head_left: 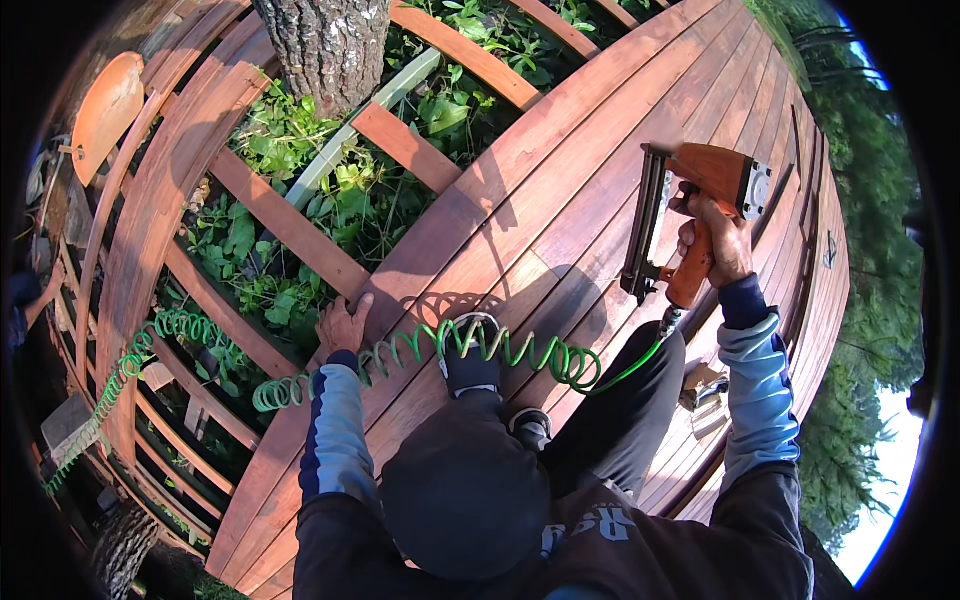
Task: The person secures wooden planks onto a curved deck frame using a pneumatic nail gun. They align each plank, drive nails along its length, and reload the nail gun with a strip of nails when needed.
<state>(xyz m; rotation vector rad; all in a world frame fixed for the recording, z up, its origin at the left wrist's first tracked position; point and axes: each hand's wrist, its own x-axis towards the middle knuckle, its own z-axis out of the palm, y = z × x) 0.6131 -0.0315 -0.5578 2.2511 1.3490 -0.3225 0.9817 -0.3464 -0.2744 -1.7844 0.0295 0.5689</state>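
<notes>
My right hand [722, 240] is closed around the handle of an orange nail gun [705, 165], held up over the deck at the right. Its dark magazine [645, 225] points down toward the boards. From the base of its handle runs a green coiled air hose [515, 350], which stretches left across my legs and past my left forearm. My left hand [342, 325] rests with its fingers laid out on the edge of the outermost deck board [410, 255], beside a bare joist [290, 220]. Nothing shows in that hand.
Reddish boards [600, 120] curve away to the right. At the left, open joists and a curved beam [150, 210] leave gaps over green plants [270, 250]. A tree trunk [325, 50] rises through the frame. An open box [705, 390] lies by my right knee. Another person's arm [48, 295] shows far left.
</notes>
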